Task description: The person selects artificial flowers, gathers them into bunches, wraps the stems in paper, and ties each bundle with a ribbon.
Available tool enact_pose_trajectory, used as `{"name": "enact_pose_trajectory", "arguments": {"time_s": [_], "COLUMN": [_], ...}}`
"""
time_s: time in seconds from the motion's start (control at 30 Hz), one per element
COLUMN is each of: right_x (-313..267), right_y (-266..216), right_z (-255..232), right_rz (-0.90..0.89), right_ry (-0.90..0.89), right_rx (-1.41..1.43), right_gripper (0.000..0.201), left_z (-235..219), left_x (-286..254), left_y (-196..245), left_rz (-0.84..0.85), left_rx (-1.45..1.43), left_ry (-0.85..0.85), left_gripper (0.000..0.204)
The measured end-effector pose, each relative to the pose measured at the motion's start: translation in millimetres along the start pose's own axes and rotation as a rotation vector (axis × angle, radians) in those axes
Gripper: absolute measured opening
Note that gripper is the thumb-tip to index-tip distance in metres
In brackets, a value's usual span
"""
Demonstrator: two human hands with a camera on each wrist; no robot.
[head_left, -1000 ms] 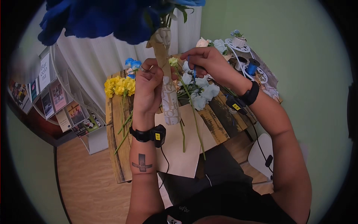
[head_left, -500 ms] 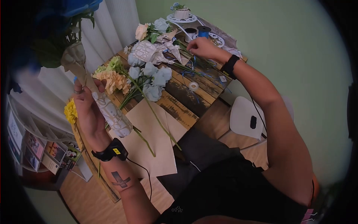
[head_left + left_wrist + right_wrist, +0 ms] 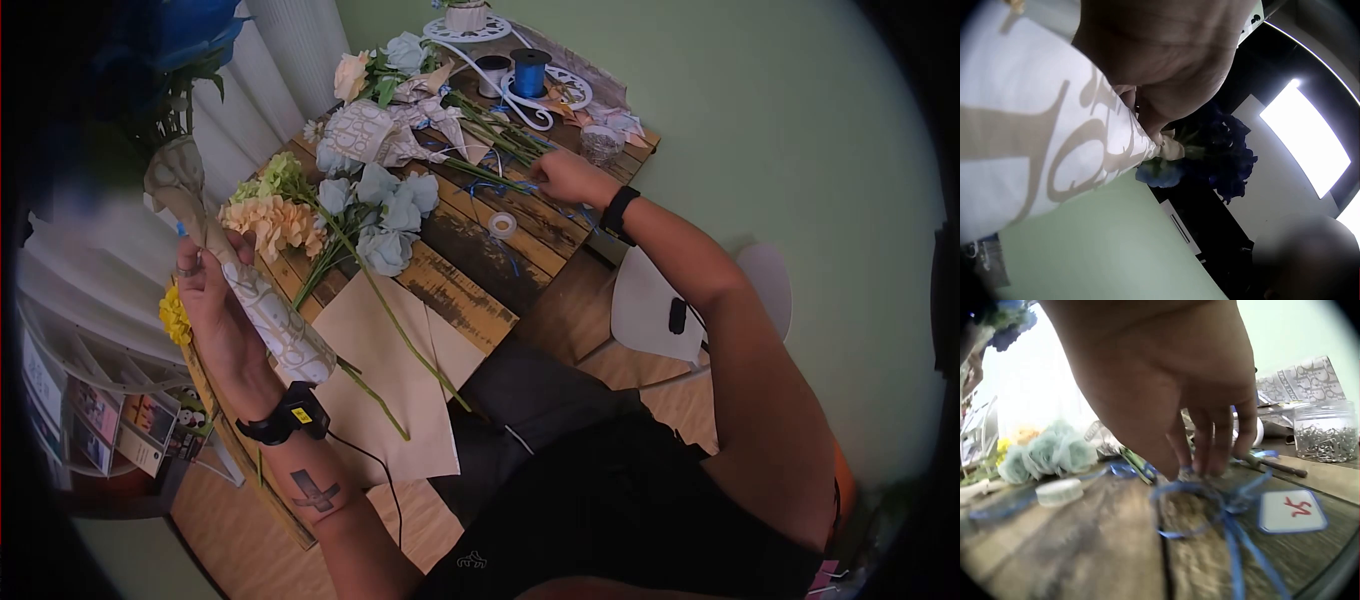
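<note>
My left hand [image 3: 228,325] grips a bouquet by its stem wrap, a white and tan patterned paper [image 3: 282,325]. Its blue flowers [image 3: 190,40] rise at the upper left, and green stems stick out below. In the left wrist view the paper [image 3: 1094,150] fills the near side. Over the right part of the table is my right hand [image 3: 575,180], fingers pointing down. In the right wrist view its fingertips are right at a loop of blue ribbon [image 3: 1235,553] on the wood; I cannot tell whether they pinch it.
Pale blue flowers [image 3: 385,245], peach flowers [image 3: 270,222] and a paper-wrapped bunch [image 3: 365,135] lie on the wooden table. Nearby are a tape roll [image 3: 502,226], a blue ribbon spool [image 3: 529,75], a clear jar of pins [image 3: 1325,437] and brown paper [image 3: 350,330]. A white chair [image 3: 650,305] stands at right.
The right hand has left the bouquet, where it held a blue strip, and moved right and down to the table. The left hand still grips the bouquet, now further left in view.
</note>
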State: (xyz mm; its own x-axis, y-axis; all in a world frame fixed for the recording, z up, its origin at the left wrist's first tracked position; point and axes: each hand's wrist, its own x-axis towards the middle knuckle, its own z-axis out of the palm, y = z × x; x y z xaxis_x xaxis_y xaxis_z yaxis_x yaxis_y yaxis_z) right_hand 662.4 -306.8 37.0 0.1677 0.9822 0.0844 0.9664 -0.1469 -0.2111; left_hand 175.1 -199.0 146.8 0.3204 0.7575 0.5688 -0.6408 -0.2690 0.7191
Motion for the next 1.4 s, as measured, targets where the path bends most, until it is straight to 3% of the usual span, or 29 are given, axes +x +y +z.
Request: {"name": "enact_pose_trajectory", "arguments": {"time_s": [0.03, 0.1, 0.43, 0.5, 0.57, 0.67, 0.8, 0.87, 0.97, 1.2, 1.4], "right_x": [-2, -4, 11, 16, 20, 13, 18, 20, 26, 26, 36], "right_y": [3, 10, 19, 29, 28, 17, 13, 3, -8, -37, -41], "right_z": [7, 17, 8, -3, -26, -53, -68, -92, -127, -180, -152], "right_rz": [0.002, -0.04, 0.023, -0.021, 0.009, 0.067, 0.045, 0.101, 0.078, 0.026, 0.044], "right_ry": [-0.004, 0.156, 0.18, 0.208, 0.189, 0.026, 0.048, 0.135, 0.224, 0.259, 0.114], "right_rx": [0.004, 0.042, 0.141, 0.303, 0.29, 0.538, 0.487, 0.777, 0.896, 0.863, 0.788], "right_gripper": [0.022, 0.018, 0.015, 0.014, 0.012, 0.012, 0.011, 0.013, 0.019, 0.024, 0.019], "left_z": [1, -1, 1, 1, 1, -3, -5, -6, -8, -9, -10], "left_x": [-1, 0, -1, -1, -2, -1, 1, -1, -1, 0, -1], "left_y": [0, -2, -4, -2, 0, 1, 1, 4, 7, 12, 11], "left_rz": [-0.014, -0.023, -0.046, -0.035, -0.025, -0.006, 0.026, 0.033, 0.027, 0.067, 0.069], "left_rx": [0.0, -0.007, -0.008, -0.013, -0.022, -0.001, 0.004, 0.009, 0.008, -0.054, -0.082], "left_ry": [0.028, -0.007, -0.021, -0.003, 0.013, -0.017, -0.044, -0.035, -0.019, -0.04, -0.007], "left_gripper": [0.022, 0.022, 0.019, 0.018, 0.017, 0.021, 0.021, 0.021, 0.02, 0.015, 0.018]}}
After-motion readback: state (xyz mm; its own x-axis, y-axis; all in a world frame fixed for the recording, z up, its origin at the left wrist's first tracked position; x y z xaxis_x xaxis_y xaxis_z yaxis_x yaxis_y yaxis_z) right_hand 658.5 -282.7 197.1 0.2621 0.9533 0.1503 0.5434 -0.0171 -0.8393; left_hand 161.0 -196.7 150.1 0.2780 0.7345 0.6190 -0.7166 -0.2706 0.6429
